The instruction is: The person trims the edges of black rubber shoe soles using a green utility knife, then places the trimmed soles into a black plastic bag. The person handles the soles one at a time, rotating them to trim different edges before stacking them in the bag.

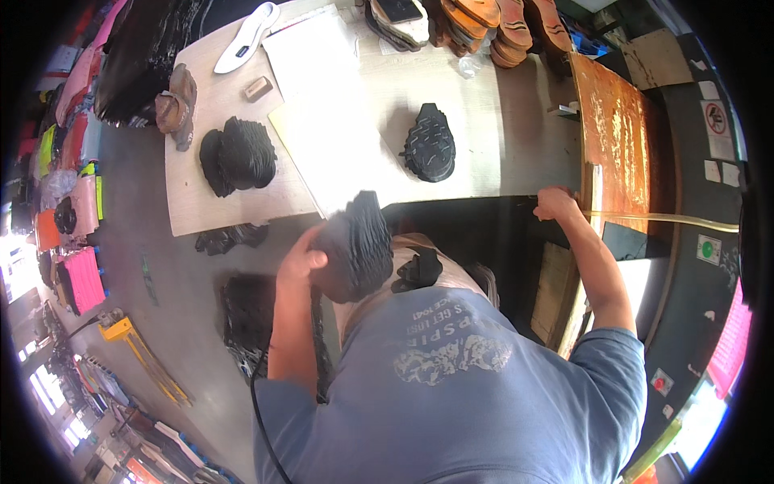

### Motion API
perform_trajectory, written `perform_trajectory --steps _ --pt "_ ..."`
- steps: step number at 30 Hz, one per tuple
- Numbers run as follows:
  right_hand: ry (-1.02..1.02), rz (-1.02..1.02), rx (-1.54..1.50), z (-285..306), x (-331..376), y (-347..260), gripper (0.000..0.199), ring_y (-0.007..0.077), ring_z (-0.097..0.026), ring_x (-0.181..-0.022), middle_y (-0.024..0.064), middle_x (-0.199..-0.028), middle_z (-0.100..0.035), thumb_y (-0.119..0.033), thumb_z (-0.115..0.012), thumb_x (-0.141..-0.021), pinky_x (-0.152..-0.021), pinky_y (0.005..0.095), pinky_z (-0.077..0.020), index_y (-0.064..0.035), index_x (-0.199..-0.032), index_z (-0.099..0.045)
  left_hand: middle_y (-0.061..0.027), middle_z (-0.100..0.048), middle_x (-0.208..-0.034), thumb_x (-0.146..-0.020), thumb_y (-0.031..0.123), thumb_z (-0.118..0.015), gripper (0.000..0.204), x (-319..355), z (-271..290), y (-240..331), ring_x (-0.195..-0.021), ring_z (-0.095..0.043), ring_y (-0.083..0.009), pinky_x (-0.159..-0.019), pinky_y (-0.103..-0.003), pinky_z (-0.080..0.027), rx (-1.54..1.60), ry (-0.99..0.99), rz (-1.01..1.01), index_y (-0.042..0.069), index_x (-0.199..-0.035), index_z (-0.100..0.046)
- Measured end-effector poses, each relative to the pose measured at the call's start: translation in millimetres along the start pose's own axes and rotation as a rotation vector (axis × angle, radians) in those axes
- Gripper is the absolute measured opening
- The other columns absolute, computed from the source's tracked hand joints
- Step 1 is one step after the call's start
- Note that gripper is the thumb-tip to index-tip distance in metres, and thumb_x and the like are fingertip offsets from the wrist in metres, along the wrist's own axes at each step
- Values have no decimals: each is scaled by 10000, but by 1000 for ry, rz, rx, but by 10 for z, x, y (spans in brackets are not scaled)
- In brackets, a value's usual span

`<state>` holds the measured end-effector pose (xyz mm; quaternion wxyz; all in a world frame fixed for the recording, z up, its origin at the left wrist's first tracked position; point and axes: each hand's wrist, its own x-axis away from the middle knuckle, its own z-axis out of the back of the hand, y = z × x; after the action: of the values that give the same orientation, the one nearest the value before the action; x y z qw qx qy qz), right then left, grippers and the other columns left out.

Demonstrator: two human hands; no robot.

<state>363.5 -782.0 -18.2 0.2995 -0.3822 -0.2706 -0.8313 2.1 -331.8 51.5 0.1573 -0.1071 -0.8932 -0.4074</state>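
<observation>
My left hand (302, 260) grips a thick bundle of black layered pieces (356, 250), held upright above my lap by the table's front edge. Their ridged edges face right, and most of my fingers are hidden behind them. At the table's right front corner, my right hand (556, 203) is closed; whatever it may hold is too small to make out. Between the hands, farther back on the table, lies a stack of black shoe-shaped pieces (429, 143). More black bundles (246, 153) rest on the left side. A loose black piece (419, 266) lies on my lap.
White paper sheets (322, 105) cover the table's middle. A white sole (247, 39), a small brown block (258, 89) and a crumpled brown piece (177, 109) lie left. Orange-brown soles (472, 16) are stacked behind. A rusty board (617, 145) and yellowish hose (669, 218) stand right.
</observation>
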Motion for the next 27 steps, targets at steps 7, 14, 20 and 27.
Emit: perform_trajectory --steps 7,14,20,27 --pt "-261 6 -274 109 410 -390 461 234 -689 -573 147 -705 -686 -414 -880 -715 -517 380 -553 9 -826 -731 -181 -563 -1443 -682 515 -859 1126 476 52 -467 -1322 -551 -277 -1137 -374 -400 49 115 -11 -102 -1513 -414" --pt "7 313 -667 729 1409 -1392 278 146 -693 -806 76 -797 -696 -284 -764 -895 -740 322 -549 -27 -999 -743 -182 -569 -1431 -846 459 -767 883 837 646 -880 -1281 -573 -326 -1101 -463 -459 495 249 -444 -66 -1481 -449" --pt "209 672 -958 1549 2506 -2421 296 154 -691 -882 68 -929 -736 -216 -738 -981 -811 330 -547 14 -1154 -672 -170 -485 -1537 -948 426 -684 770 1053 1087 -525 -1377 -481 -385 -1172 -543 -377 606 288 -807 15 -1539 -411" --pt "520 796 -487 1730 2669 -3216 301 341 -659 -753 157 -850 -689 -173 -832 -862 -700 392 -529 -1 -1057 -681 -159 -539 -1505 -1041 394 -564 589 1480 1292 -615 -1366 -513 -382 -1174 -568 -387 927 34 -927 47 -1510 -483"
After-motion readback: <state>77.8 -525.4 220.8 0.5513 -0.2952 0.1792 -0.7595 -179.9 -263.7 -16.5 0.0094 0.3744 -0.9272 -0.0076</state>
